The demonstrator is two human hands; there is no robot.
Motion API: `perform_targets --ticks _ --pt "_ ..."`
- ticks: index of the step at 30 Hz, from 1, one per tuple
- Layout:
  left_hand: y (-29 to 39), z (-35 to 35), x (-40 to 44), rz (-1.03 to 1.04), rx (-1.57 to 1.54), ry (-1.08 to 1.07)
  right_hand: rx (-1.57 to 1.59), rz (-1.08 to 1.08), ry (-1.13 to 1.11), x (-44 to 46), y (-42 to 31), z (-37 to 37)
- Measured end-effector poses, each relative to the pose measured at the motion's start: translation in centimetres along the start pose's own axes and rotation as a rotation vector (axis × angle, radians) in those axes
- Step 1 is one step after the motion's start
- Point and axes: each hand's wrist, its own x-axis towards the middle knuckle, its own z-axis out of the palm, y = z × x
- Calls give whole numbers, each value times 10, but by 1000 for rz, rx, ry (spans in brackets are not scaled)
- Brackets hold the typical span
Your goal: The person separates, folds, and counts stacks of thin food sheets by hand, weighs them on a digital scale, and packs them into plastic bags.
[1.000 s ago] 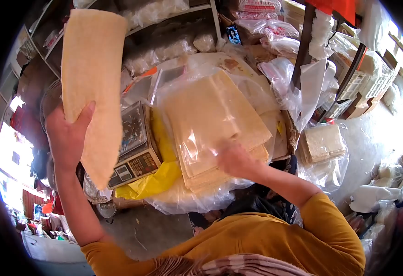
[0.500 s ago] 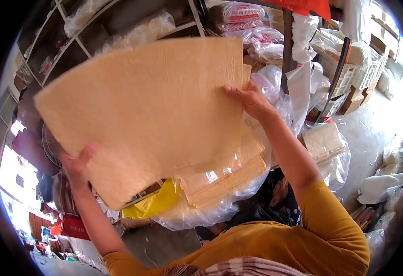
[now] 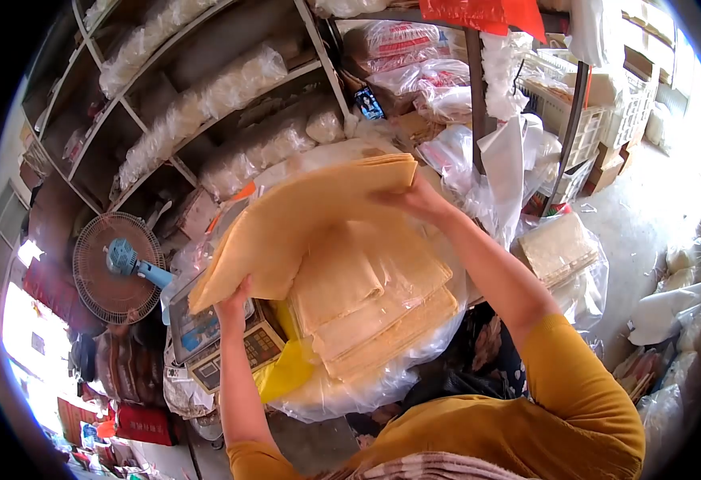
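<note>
A bundle of thin, tan, flexible sheets (image 3: 286,216) is held up between my two hands, curved and sagging in the middle. My left hand (image 3: 234,304) grips its lower left corner, thumb on the near face. At the upper right end, my right hand (image 3: 414,200) is closed on the edge, its fingers partly hidden. Below lies a pile of similar tan sheets (image 3: 398,320) on clear plastic, one of them with a folded edge. Beside my left forearm sits a scale (image 3: 242,352) with a keypad, and a yellow plastic bag (image 3: 290,372) lies between it and the pile.
Shelves (image 3: 182,144) with plastic-wrapped packs stand behind. A fan (image 3: 118,264) is at the left, and a lit phone (image 3: 368,104) leans near the shelf end. To the right are another bagged stack of tan sheets (image 3: 558,248), a metal post (image 3: 478,96) and white crates (image 3: 590,120).
The sheets have come down and bent from nearly flat to curved. My left hand has moved right and inward; my right hand is slightly lower. The fan, scale and shelves now show.
</note>
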Motion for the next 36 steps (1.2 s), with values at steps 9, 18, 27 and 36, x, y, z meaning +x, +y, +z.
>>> perform_targets --ticks 9,18,27,36 --pt "97 80 -15 262 270 108 -197 -29 -17 0 -78 88" --pt "87 148 -36 421 335 35 -474 -175 -77 -28 -94 126" --pt "112 139 -57 478 -121 -136 -464 -203 24 -22 -119 98" --pt "111 74 -32 -231 -534 -26 -52 26 -101 -30 -95 85"
